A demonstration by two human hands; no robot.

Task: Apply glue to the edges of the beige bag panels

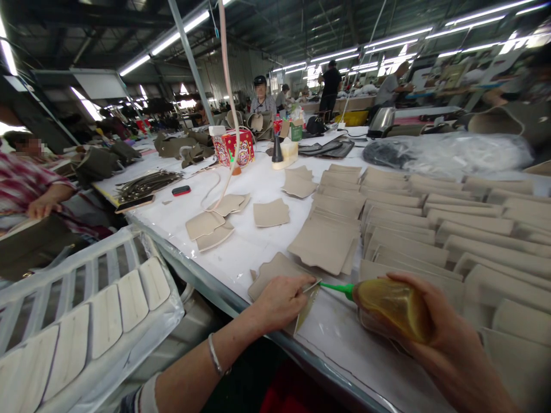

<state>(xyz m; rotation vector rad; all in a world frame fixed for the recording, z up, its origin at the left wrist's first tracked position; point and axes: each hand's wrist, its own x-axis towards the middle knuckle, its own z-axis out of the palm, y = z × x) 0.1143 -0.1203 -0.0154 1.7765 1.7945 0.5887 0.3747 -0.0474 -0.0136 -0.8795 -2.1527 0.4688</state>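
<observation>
My right hand is wrapped round a squeeze bottle of amber glue, tipped sideways. Its green nozzle points left and meets a thin pale edge at my left fingertips. With fingers pinched, my left hand holds the edge of a beige leather-like panel near the table's front edge. Whether that pale edge is a flap of the panel or a separate strip, I cannot tell. Just behind lies a short stack of larger beige panels.
Rows of overlapping beige pieces cover the table's right side. Smaller cut pieces lie farther back, near a hanging hose and a red box. At left stands a rack of pale panels; beside it a co-worker's hand holds dark material.
</observation>
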